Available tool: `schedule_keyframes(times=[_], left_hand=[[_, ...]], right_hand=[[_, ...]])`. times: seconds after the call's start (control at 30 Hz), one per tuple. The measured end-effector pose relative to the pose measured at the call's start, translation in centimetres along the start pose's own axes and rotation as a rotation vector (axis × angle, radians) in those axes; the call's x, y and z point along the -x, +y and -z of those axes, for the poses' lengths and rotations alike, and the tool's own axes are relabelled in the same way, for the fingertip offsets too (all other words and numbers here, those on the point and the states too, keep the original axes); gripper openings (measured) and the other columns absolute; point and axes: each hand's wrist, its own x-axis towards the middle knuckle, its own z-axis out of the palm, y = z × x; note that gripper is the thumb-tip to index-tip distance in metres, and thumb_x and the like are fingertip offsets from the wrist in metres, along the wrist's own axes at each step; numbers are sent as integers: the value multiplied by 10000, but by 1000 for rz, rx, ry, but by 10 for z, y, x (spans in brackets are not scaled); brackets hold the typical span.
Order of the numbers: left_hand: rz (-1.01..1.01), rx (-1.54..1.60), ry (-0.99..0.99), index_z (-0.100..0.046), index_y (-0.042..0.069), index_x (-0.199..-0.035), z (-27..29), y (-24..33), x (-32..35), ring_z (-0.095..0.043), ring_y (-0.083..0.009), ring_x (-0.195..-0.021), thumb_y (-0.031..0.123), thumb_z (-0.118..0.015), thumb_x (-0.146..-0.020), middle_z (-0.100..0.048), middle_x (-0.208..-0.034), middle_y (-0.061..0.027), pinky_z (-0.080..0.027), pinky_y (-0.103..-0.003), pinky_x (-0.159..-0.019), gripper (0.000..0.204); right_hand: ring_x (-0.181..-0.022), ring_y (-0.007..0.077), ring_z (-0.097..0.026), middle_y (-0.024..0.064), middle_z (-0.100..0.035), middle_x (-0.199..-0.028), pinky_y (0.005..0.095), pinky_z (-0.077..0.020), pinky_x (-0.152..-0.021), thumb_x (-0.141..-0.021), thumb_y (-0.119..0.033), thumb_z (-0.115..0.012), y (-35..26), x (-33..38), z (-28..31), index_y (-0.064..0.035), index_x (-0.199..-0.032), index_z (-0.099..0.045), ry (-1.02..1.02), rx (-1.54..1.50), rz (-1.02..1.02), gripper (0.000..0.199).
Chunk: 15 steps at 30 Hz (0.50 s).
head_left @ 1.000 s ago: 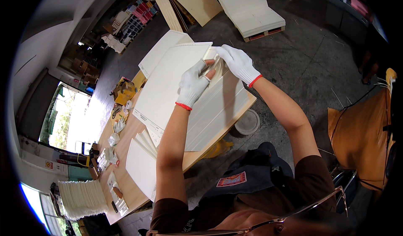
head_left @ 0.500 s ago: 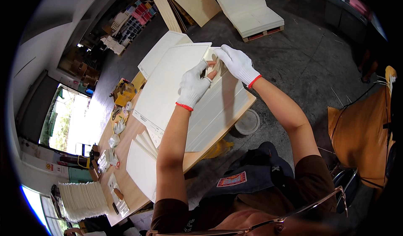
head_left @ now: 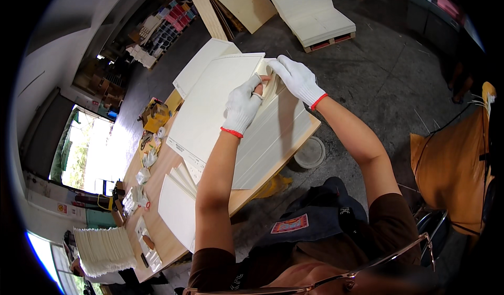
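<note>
Both my hands, in white knit gloves with red cuffs, work at the far edge of a stack of large white sheets (head_left: 273, 142) on the wooden table. My left hand (head_left: 243, 103) has bare fingertips poking out of the glove. Its fingers are bent against the curled-up edges of several sheets. My right hand (head_left: 296, 79) closes over the far corner of those sheets, bending them up; its fingertips are partly hidden. Left of my left hand lies a broad white printed sheet (head_left: 210, 103), with another white sheet (head_left: 202, 64) beyond it.
On the wooden table (head_left: 168, 177) lie fanned white sheets (head_left: 176, 205), a yellow box (head_left: 156, 117) and small tools. A thick stack of cream sheets (head_left: 105, 250) stands at the lower left. A round bucket (head_left: 310, 153) sits on the floor by the table's right edge. Beyond is a loaded pallet (head_left: 328, 29).
My left thumb has drawn in from the curled sheets toward the hand, and the sheet edges have shifted slightly. The right hand stays nearly still. A person at the lower left has moved.
</note>
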Motion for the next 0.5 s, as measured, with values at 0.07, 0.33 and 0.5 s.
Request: schedule_keyframes(times=[0.07,0.33,0.5], left_hand=[[55,-18,-64,-697,237,-1234,1,2,1,-705,-311,-873,340,-675,-934,-726,-926,-143,-537,-384,-770,318],[6,-41,-36,-705,228,-1221,0,3,1,-666,-246,-702,318,-742,-885,-662,-775,-110,-520,-373,-702,350],[6,-43,-32,-705,236,-1224,1,6,2,-638,-229,-664,319,-740,-888,-622,-717,-91,-511,-368,-682,348]], right_hand=[[-970,416,-648,198,-693,-1016,488,-487,-803,-1033,-519,-361,1,0,-1,-140,-1145,-620,9,-10,2,472],[-952,422,-650,201,-690,-1004,495,-491,-779,-1033,-519,-365,8,-2,-3,-143,-1149,-620,7,6,-6,469],[-949,426,-651,207,-688,-1000,497,-491,-777,-1032,-527,-365,10,-3,-6,-136,-1144,-616,18,5,24,478]])
